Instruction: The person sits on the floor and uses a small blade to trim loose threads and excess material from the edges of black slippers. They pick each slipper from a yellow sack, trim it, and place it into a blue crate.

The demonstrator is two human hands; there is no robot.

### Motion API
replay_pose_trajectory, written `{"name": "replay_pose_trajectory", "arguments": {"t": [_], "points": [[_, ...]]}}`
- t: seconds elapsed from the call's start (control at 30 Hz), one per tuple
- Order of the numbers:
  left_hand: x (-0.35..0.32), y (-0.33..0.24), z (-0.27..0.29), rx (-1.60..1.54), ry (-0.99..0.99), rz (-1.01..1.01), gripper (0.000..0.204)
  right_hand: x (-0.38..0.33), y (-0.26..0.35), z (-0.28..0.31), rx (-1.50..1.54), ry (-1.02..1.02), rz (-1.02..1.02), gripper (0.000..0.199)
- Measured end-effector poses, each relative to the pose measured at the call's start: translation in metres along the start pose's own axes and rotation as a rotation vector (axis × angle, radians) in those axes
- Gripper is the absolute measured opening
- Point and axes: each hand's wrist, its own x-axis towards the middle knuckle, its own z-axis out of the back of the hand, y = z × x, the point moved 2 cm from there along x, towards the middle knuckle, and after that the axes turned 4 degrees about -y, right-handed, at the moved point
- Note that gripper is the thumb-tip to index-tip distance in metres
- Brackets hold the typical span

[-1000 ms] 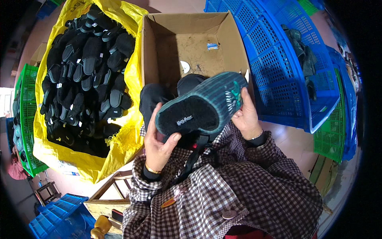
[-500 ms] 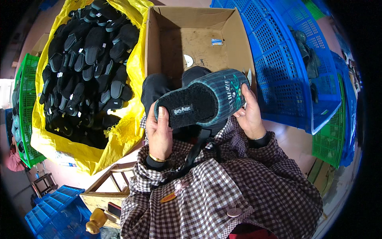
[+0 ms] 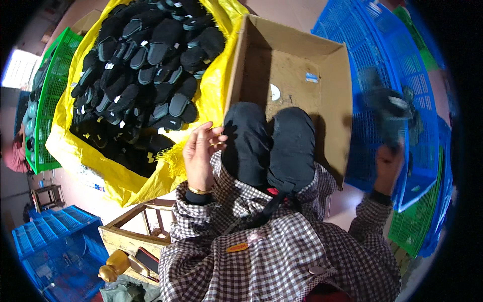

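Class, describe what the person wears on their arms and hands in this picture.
Both arms wear loose sleeves in a small dark-and-white check. The left hand is bare, with a gold bangle at the wrist. The right hand is bare too, with a dark band at its wrist.

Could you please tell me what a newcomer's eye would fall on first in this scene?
Probably the heap of black slippers in the yellow sack at upper left, beside an almost empty cardboard box in front of the person's knees. The right hand holds a blurred dark slipper over the blue crate on the right, while the left hand is open, fingers up, near the sack's edge.
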Motion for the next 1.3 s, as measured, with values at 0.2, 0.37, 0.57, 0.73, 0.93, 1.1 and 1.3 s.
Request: {"name": "replay_pose_trajectory", "arguments": {"t": [0.2, 0.37, 0.57, 0.73, 0.93, 1.1, 1.3], "points": [[0.064, 0.029, 0.091, 0.113, -0.258, 0.158, 0.021, 0.0, 0.046, -0.068, 0.278, -0.285, -0.016, 0.037], [0.139, 0.1, 0.142, 0.273, -0.293, 0.336, 0.017, -0.051, -0.001, -0.203, -0.58, -0.251, -0.11, 0.029], [0.236, 0.167, 0.195, 1.245, -0.337, 0.203, 0.035, -0.075, -0.052, -0.247, -0.69, 0.051, -0.065, 0.023], [0.28, 0.165, 0.191, 1.639, -0.287, 0.102, 0.071, -0.083, -0.051, -0.247, -0.814, -0.022, -0.088, 0.021], [0.297, 0.155, 0.174, 1.655, -0.319, 0.167, 0.078, -0.09, -0.052, -0.244, -0.932, -0.055, 0.024, 0.017], [0.248, 0.234, 0.186, 0.86, -0.221, 0.351, 0.069, -0.082, -0.055, -0.257, -0.856, 0.04, 0.098, 0.016], [0.123, 0.101, 0.136, 0.151, -0.145, 0.224, 0.041, -0.075, -0.057, -0.248, -0.71, 0.034, -0.028, 0.019]]}}
